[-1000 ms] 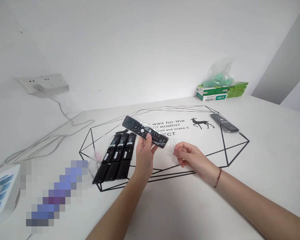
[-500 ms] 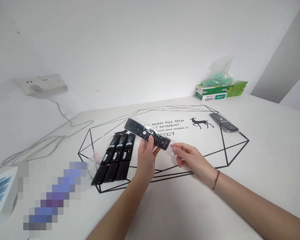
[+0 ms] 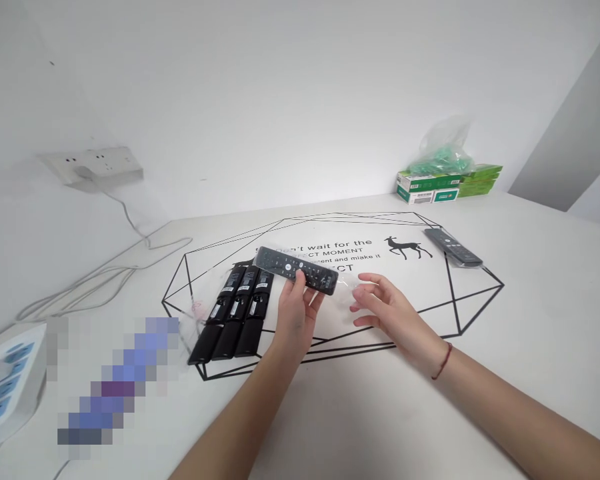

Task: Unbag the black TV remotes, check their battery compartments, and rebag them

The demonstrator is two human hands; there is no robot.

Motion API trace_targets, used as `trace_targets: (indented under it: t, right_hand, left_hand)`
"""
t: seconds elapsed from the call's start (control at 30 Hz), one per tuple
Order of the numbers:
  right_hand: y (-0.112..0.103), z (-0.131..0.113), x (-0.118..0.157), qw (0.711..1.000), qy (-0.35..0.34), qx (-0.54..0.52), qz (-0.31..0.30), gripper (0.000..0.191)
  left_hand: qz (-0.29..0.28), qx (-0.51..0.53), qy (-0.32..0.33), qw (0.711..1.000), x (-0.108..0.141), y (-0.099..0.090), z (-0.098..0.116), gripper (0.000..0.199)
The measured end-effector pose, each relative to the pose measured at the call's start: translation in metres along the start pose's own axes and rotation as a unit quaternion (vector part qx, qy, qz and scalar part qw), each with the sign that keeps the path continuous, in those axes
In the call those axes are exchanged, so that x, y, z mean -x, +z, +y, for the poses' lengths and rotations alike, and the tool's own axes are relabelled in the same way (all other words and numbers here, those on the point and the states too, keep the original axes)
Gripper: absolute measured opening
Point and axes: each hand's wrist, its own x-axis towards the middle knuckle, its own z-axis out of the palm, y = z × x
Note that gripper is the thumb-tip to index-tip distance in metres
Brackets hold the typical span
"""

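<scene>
A black remote control (image 3: 275, 261) in a clear plastic sleeve is gripped by my left hand (image 3: 297, 313), thumb on its buttons. The loose end of the sleeve (image 3: 346, 285) sticks out to the right of the remote. Beside that end is my right hand (image 3: 387, 310), fingers apart; whether a fingertip touches the film is unclear. Several black remotes (image 3: 227, 327) lie face down in three side-by-side columns, left of my left hand, with labels showing. Another wrapped remote (image 3: 453, 249) rests at the right of the printed mat.
Green and white boxes (image 3: 430, 181) with a plastic bag (image 3: 443, 150) on top stand at the back right. At the left are grey cables (image 3: 80, 287), a wall socket (image 3: 100, 163), a white power strip (image 3: 15, 393) and a blurred-out bluish object (image 3: 120, 387).
My right hand has spread its fingers and shifted slightly right. The held remote has turned a little toward level in my left hand. The whole view has shifted slightly.
</scene>
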Motion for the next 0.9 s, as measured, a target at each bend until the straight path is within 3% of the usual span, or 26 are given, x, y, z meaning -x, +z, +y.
trace_targets:
  t: [0.1,0.23,0.33,0.43,0.5,0.57,0.63,0.73,0.9]
  right_hand:
    - [0.0,-0.001,0.0,0.999,-0.018,0.041,-0.03,0.049]
    - [-0.002,0.0,0.002,0.973,-0.155,0.168,-0.014,0.028]
    - [-0.003,0.0,0.008,0.903,-0.309,0.297,-0.022,0.022]
    - [0.0,0.003,0.014,0.807,-0.433,0.388,-0.097,0.03]
    - [0.003,0.006,0.016,0.76,-0.466,0.431,-0.141,0.035]
    - [0.004,0.008,0.016,0.738,-0.457,0.467,-0.168,0.038]
    - [0.003,0.009,0.016,0.745,-0.42,0.486,-0.178,0.034]
    - [0.001,0.006,0.016,0.788,-0.355,0.469,-0.183,0.022]
    - [0.001,0.0,0.016,0.834,-0.335,0.404,-0.173,0.003]
  left_hand:
    - [-0.028,-0.011,-0.032,0.999,0.003,0.001,-0.003,0.023]
    - [-0.052,0.004,-0.1,0.994,0.006,0.004,-0.004,0.022]
    - [-0.041,0.055,-0.162,0.984,0.008,0.005,-0.001,0.028]
    - [-0.022,0.086,-0.2,0.976,0.008,0.004,0.004,0.052]
    - [-0.036,0.072,-0.23,0.97,0.008,0.003,0.006,0.059]
    - [-0.067,0.046,-0.262,0.962,0.008,0.002,0.004,0.052]
    - [-0.099,0.022,-0.287,0.953,0.009,0.001,0.0,0.039]
    - [-0.13,-0.002,-0.312,0.941,0.011,0.0,-0.008,0.031]
    - [-0.154,0.004,-0.285,0.946,0.015,0.002,-0.015,0.02]
